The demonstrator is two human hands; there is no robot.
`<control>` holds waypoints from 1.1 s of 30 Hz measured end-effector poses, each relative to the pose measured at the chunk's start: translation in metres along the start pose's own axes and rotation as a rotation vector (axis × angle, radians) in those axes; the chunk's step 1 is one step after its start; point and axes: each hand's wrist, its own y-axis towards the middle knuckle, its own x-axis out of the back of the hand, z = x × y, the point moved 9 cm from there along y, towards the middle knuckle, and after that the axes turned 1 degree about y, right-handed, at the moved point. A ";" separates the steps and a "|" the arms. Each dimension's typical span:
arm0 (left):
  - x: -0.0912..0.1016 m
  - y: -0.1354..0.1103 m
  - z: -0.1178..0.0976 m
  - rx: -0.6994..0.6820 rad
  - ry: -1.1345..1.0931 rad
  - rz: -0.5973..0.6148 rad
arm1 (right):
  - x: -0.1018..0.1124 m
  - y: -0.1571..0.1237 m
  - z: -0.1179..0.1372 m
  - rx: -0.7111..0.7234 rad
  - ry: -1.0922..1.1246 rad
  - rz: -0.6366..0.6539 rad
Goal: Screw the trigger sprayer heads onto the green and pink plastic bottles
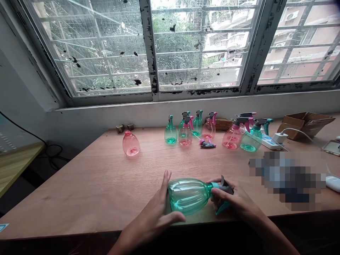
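Observation:
A green spray bottle [189, 194] lies on its side near the front edge of the wooden table [101, 180]. My left hand [156, 209] cups the bottle's round base, fingers wrapped round it. My right hand [233, 200] grips the grey and teal trigger head [224, 189] at the bottle's neck. A pink bottle without a head [131, 143] stands alone at the back left. A loose pink and grey trigger head [207, 144] lies among the far bottles.
Several assembled green and pink spray bottles [186, 131] stand in a row under the window, two larger ones [243, 136] to their right. A power strip [269, 141], a cardboard box [305, 124] and a blurred-out patch occupy the right side.

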 end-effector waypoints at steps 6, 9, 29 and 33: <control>0.003 0.000 -0.003 0.062 -0.005 0.011 | -0.001 0.000 0.001 -0.011 0.004 0.005; 0.002 0.001 -0.007 0.026 0.029 0.000 | -0.001 0.000 0.001 -0.012 0.022 0.002; 0.002 -0.002 -0.006 -0.005 0.041 0.021 | -0.002 0.000 0.001 -0.013 0.005 -0.006; 0.004 -0.002 -0.006 0.001 -0.012 0.015 | -0.002 -0.002 0.002 -0.007 -0.010 0.006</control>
